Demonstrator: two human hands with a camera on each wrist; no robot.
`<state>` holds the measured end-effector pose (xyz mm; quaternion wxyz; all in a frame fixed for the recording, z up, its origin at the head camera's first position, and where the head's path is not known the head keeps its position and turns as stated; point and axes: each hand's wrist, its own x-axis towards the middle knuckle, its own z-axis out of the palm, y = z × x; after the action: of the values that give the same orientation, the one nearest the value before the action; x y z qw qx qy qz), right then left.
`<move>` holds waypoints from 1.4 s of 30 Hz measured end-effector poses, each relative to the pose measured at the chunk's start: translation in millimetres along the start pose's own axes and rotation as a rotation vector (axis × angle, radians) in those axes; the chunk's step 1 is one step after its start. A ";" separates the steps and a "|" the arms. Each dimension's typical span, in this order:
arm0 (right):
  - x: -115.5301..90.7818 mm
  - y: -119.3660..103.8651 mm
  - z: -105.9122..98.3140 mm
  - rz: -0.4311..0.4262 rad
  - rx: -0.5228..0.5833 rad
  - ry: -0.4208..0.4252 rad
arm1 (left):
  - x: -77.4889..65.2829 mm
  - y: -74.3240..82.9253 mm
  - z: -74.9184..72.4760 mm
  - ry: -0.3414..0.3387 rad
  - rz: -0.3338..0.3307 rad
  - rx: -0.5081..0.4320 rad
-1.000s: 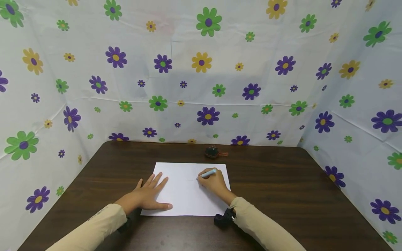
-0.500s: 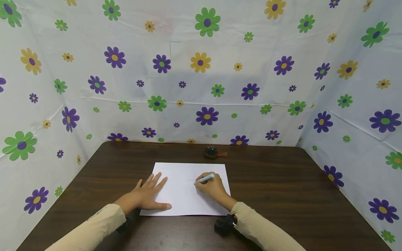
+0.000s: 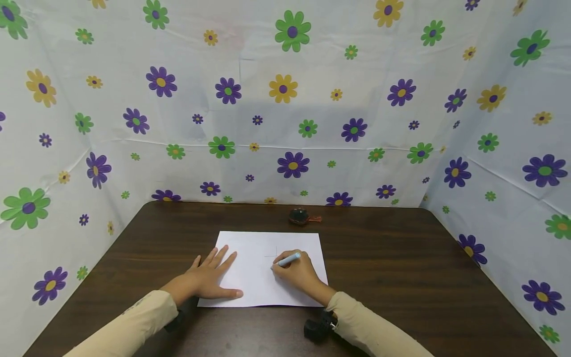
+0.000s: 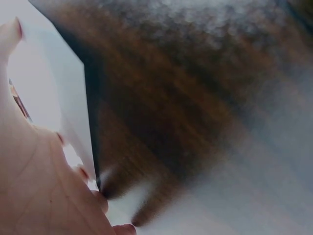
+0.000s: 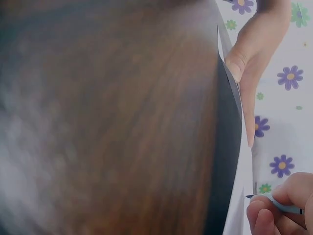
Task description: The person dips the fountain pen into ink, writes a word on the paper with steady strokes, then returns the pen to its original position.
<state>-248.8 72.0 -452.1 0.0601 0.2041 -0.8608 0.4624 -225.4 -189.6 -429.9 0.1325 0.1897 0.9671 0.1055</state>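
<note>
A white sheet of paper (image 3: 250, 277) lies on the dark wooden table, with a thin cross of two lines near its middle. My left hand (image 3: 207, 280) rests on the paper's left side, fingers spread. My right hand (image 3: 301, 272) pinches a light blue pen (image 3: 290, 259) over the right half of the sheet, its tip just below and left of the cross. In the right wrist view the pen (image 5: 279, 205) shows a dark tip close to the paper. The left wrist view shows my left palm (image 4: 39, 181) beside the paper's edge.
Behind the paper, near the table's back edge, sits a small dark rounded object (image 3: 299, 216) with a reddish-brown strip at its right. A flower-printed white cloth (image 3: 250, 173) rises behind the wooden table (image 3: 383, 267) and along its sides.
My right hand with the pen has moved down and slightly left over the paper, so the cross shows more fully. The left hand has stayed in place on the sheet.
</note>
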 end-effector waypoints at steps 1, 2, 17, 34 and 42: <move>-0.7 -0.9 0.3 -0.007 0.002 -0.004 | -0.2 0.0 -0.1 -0.001 -0.001 0.002; -1.4 -1.7 0.6 -0.011 0.003 -0.011 | -0.4 0.1 -0.2 -0.001 -0.002 0.003; -3.1 -2.5 2.0 -0.045 -0.003 -0.056 | -2.2 -1.0 0.3 0.000 -0.010 -0.004; 19.1 10.1 -13.3 0.040 -0.038 0.039 | 0.2 -2.2 1.0 -0.011 -0.007 -0.016; 20.1 11.5 -11.3 0.061 -0.052 0.025 | 1.7 -2.8 1.9 -0.009 -0.004 -0.003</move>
<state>-272.7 80.9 -448.7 0.0620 0.1701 -0.8774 0.4442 -227.3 -191.2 -432.8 0.1372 0.1879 0.9668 0.1059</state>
